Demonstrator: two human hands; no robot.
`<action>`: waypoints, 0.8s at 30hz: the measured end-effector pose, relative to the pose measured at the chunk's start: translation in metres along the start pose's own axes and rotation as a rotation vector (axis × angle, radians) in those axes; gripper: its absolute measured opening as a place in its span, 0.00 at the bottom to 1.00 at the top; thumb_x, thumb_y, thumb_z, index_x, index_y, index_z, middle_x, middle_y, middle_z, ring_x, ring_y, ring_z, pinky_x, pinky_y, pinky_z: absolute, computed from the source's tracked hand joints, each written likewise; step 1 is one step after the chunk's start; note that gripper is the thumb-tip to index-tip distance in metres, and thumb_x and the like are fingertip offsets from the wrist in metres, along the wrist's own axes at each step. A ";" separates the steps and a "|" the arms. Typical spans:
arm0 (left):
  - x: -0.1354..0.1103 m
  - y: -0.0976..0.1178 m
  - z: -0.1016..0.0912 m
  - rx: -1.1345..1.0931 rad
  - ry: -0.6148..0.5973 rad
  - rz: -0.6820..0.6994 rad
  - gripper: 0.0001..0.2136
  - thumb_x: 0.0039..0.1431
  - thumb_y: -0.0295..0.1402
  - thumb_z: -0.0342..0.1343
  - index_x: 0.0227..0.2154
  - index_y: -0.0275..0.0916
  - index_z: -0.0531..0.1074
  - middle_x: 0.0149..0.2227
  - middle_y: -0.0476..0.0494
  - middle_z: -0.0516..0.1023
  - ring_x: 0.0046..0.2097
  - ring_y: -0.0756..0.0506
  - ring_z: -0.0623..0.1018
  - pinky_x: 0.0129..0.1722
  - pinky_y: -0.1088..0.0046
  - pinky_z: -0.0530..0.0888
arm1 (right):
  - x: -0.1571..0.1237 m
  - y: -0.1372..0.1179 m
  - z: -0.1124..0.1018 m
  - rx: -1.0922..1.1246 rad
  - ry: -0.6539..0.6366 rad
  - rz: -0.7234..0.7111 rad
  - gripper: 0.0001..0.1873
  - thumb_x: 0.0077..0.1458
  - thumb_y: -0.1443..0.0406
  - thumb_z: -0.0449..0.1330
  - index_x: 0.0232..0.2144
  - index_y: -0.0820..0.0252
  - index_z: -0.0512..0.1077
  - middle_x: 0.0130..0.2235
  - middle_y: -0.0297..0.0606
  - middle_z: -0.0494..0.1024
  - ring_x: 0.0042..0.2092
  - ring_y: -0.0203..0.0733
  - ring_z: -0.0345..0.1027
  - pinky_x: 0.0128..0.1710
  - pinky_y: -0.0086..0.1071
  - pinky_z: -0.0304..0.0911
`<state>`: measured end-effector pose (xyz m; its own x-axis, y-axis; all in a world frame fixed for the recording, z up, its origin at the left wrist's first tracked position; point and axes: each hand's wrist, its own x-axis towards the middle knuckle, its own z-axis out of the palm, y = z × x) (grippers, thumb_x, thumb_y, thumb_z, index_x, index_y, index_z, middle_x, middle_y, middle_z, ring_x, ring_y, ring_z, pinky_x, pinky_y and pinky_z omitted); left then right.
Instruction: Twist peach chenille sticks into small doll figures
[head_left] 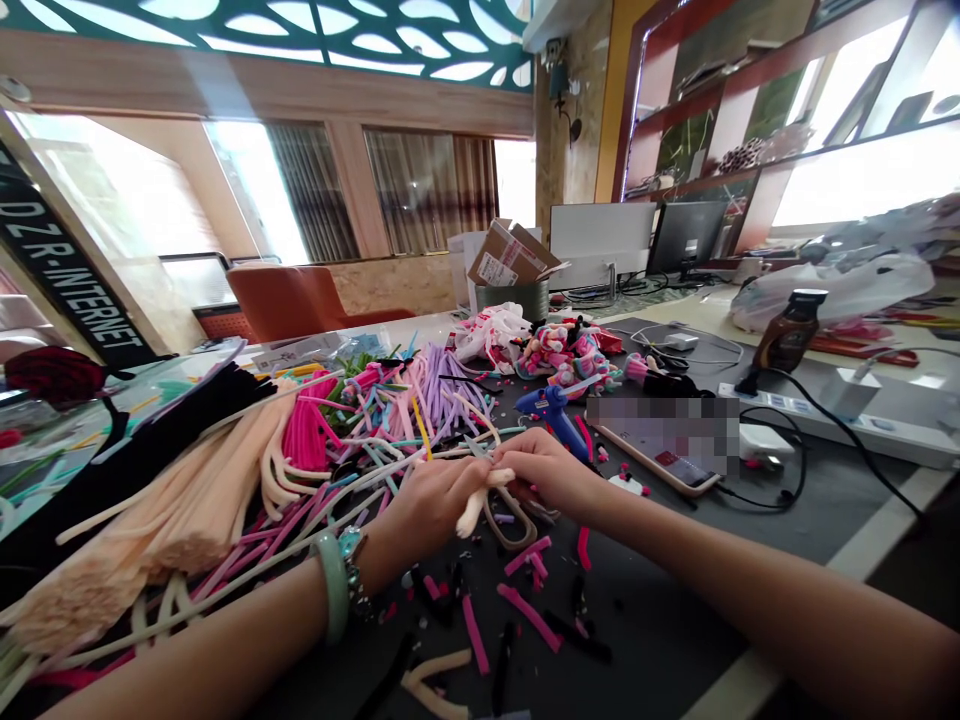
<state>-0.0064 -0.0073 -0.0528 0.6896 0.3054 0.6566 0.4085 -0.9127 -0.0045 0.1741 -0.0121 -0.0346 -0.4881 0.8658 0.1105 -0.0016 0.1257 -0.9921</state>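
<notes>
My left hand [431, 500] is closed around a short, thick cream pipe cleaner piece [472, 512], whose fuzzy end sticks out below the fingers. My right hand [551, 472] meets it from the right, its fingertips pinched at the same piece. A pair of scissors [491, 525] shows beneath the hands: beige handle loops hang below my right fingers, and a grey blade tip pokes out above. Whether the right palm grips the scissors is hidden. Just beyond the right hand lies a blue glue gun [553, 408].
Cream pipe cleaner bundles [217, 480] fill the left, with pink [311, 425] and lilac [450, 385] ones behind. Pink and black offcuts [529, 615] litter the dark mat. A phone [660, 455], power strip [885, 435], cables and brown bottle [787, 330] stand on the right.
</notes>
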 end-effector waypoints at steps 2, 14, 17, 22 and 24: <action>0.001 0.001 0.002 0.037 -0.028 -0.013 0.06 0.64 0.27 0.43 0.36 0.37 0.65 0.27 0.47 0.74 0.26 0.50 0.72 0.26 0.76 0.65 | 0.001 0.001 -0.001 0.002 0.010 0.006 0.14 0.44 0.63 0.53 0.11 0.61 0.60 0.11 0.25 0.55 0.14 0.26 0.43 0.15 0.26 0.37; 0.002 -0.001 0.005 0.293 -0.085 -0.031 0.09 0.64 0.29 0.41 0.32 0.37 0.66 0.27 0.48 0.69 0.25 0.50 0.69 0.23 0.76 0.66 | 0.003 0.003 -0.004 -0.058 0.045 0.025 0.12 0.44 0.65 0.52 0.13 0.62 0.63 0.11 0.24 0.55 0.14 0.26 0.44 0.15 0.25 0.37; 0.002 0.000 0.004 0.292 -0.071 -0.048 0.08 0.63 0.29 0.43 0.30 0.37 0.65 0.25 0.49 0.68 0.24 0.51 0.69 0.23 0.76 0.66 | 0.005 0.004 -0.005 -0.075 0.052 0.015 0.10 0.44 0.66 0.53 0.15 0.64 0.66 0.12 0.24 0.55 0.15 0.25 0.44 0.16 0.25 0.38; -0.001 -0.003 0.005 0.143 0.033 -0.045 0.05 0.60 0.31 0.47 0.37 0.37 0.65 0.30 0.46 0.71 0.29 0.49 0.73 0.28 0.74 0.71 | 0.005 0.002 -0.007 -0.072 0.055 -0.017 0.09 0.45 0.66 0.53 0.19 0.64 0.69 0.13 0.24 0.56 0.16 0.27 0.45 0.16 0.25 0.39; -0.003 -0.005 0.006 0.104 0.108 -0.007 0.06 0.60 0.30 0.48 0.38 0.36 0.64 0.30 0.45 0.72 0.29 0.50 0.73 0.27 0.74 0.71 | 0.003 -0.002 -0.006 -0.067 0.049 -0.034 0.10 0.45 0.65 0.53 0.20 0.64 0.69 0.13 0.24 0.56 0.16 0.26 0.45 0.16 0.25 0.39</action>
<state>-0.0073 -0.0022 -0.0591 0.6208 0.2756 0.7339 0.4768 -0.8758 -0.0745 0.1775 -0.0068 -0.0321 -0.4452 0.8830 0.1487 0.0417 0.1863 -0.9816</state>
